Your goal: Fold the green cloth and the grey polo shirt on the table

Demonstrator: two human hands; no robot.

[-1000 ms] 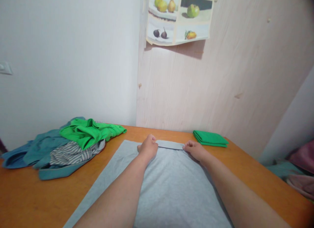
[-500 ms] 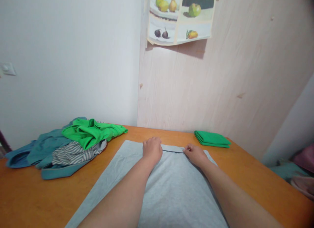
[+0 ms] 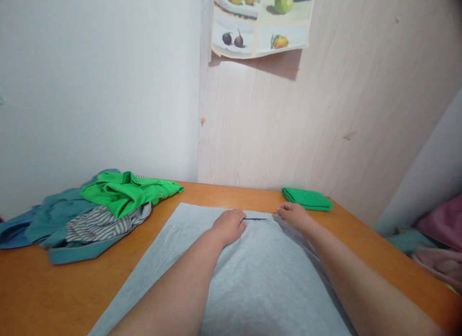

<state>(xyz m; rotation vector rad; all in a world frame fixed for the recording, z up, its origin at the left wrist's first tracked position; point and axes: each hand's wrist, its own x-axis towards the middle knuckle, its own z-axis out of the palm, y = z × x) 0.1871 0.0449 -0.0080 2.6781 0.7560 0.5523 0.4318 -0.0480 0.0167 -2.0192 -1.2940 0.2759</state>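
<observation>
A light grey garment (image 3: 252, 273) lies spread flat on the table, its near end running out of view. Close to its far edge is a thin dark line (image 3: 255, 218), like a seam or trim. My left hand (image 3: 229, 226) rests on the cloth at the left end of that line, fingers curled and closed on the fabric. At the far right of the garment, my right hand (image 3: 294, 215) has thumb and fingertips pinched together on its edge. Folds run in the cloth below the hands.
On the orange-brown table (image 3: 122, 283), a loose pile at left holds a bright green garment (image 3: 126, 189), a striped cloth (image 3: 99, 223) and blue-teal clothing (image 3: 65, 208). A folded green cloth (image 3: 306, 199) sits at the back right. Behind stands a wall with a fruit print (image 3: 262, 23).
My right hand has moved right along the garment's far edge. My left hand has shifted slightly right and toward me on the cloth. The camera view has tilted a little downward.
</observation>
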